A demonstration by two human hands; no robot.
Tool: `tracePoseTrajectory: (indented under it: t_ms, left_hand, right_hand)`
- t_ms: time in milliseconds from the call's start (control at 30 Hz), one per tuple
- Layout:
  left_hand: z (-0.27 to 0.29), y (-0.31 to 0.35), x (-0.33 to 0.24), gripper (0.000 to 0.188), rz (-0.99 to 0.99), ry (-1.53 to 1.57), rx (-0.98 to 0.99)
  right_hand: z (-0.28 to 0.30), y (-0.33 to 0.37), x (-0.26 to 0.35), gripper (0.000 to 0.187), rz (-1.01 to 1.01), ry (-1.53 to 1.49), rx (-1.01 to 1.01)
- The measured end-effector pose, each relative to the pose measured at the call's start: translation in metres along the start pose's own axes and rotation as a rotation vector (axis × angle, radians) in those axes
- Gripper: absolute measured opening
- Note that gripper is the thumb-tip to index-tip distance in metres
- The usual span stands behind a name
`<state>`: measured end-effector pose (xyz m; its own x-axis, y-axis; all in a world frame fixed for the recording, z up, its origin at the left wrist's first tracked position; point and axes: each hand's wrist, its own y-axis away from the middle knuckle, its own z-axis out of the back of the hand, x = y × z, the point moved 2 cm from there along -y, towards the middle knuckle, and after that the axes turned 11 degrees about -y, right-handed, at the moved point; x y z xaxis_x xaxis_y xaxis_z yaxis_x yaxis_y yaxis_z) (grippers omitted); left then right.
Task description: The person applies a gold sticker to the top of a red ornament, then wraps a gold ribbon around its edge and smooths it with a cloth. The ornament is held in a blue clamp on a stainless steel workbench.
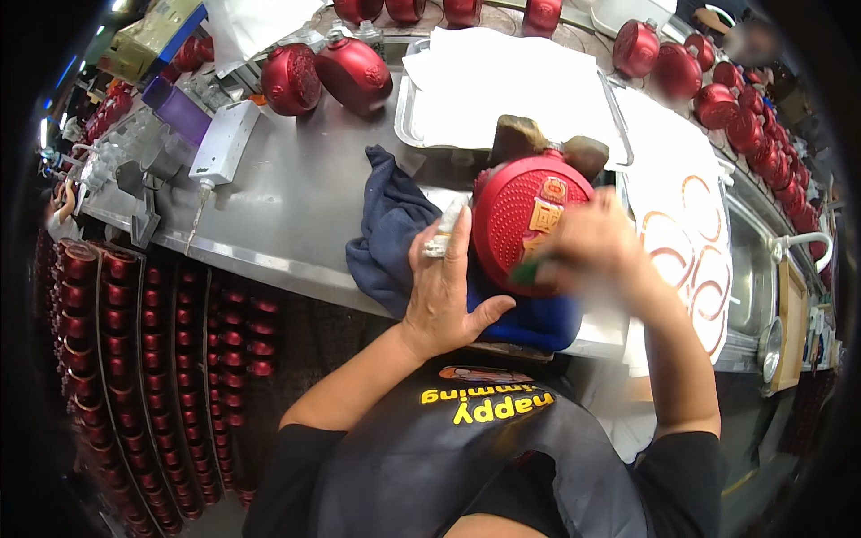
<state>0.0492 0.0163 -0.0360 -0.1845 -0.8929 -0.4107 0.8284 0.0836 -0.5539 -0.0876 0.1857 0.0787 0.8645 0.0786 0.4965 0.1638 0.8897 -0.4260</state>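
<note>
The red round bottle (pixel 513 202) is lying with its dotted face and gold raised characters turned up, its neck pointing away from the person between 2 brownish blocks (pixel 517 140), and a blue pad (pixel 541 330) is showing under its near edge. The left hand (pixel 439 300) is resting just beside the bottle's left edge, its thumb standing well apart from its upright forefinger; whether a fingertip is touching the rim, I cannot tell. A white wrapping (pixel 437 244) is showing at that hand's fingers. The right hand (pixel 596 238), blurred, is reaching over the bottle's right side, its fingers curling together and clamping on a small green piece (pixel 525 271) at the near part of the face; its exact shape is hidden. To the bottle's left, a dark blue cloth (pixel 386 206) is lying crumpled on the metal counter (pixel 278 197), and farther left a white box (pixel 224 142) is lying near a purple container (pixel 175 108). Beyond the bottle, a metal tray (pixel 405 117) is holding white sheets (pixel 511 85); beyond it to the left, 2 other red bottles (pixel 354 76) are leaning together. To its right, reddish rings (pixel 683 199) are lying on white paper (pixel 647 134).
</note>
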Motion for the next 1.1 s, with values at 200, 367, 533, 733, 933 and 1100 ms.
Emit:
tracePoseTrajectory:
  t_ms: [200,367,533,733,933,1100]
  left_hand:
    - [0.024,-0.055,-0.004,0.081,-0.369,-0.254,0.133]
    - [0.011,-0.064,-0.033,0.063,-0.624,-0.176,0.134]
    - [0.025,-0.04,-0.016,0.036,-0.525,0.003,0.14]
    - [0.033,-0.024,-0.009,0.033,-0.333,0.023,0.074]
    - [0.023,-0.019,-0.003,0.036,-0.304,0.102,0.026]
    - [0.02,-0.02,-0.002,0.038,-0.313,0.078,-0.025]
  right_hand:
    - [0.016,0.033,-0.024,0.019,-0.286,-0.043,-0.454]
    - [0.05,0.072,-0.084,0.026,-0.468,-0.158,-0.565]
    - [0.09,0.04,-0.264,0.038,-0.412,0.35,-0.292]
    - [0.078,-0.035,-0.356,0.037,-0.743,0.69,-0.149]
    - [0.073,-0.044,-0.359,0.034,-0.818,0.803,-0.072]
    - [0.073,-0.035,-0.356,0.018,-0.417,0.908,-0.206]
